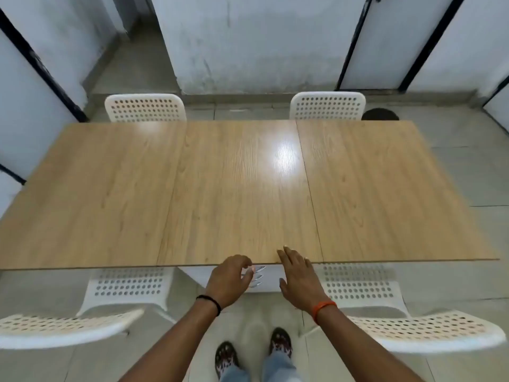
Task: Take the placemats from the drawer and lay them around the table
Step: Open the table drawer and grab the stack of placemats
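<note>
A white drawer unit (271,279) stands under the near edge of the wooden table (239,188), with three metal handles (258,276) stacked on its front. My left hand (230,279) hangs just left of the handles, its loosely curled fingertips beside the top one and holding nothing. My right hand (298,277) is spread with straight fingers, whose tips rest on the table's near edge above the unit. The drawers look closed. No placemats are in view.
Four white perforated chairs surround the table: two at the far side (145,107) (327,105) and two near me (68,326) (424,330). I stand between the near chairs on a tiled floor. Walls and dark-framed panels lie beyond.
</note>
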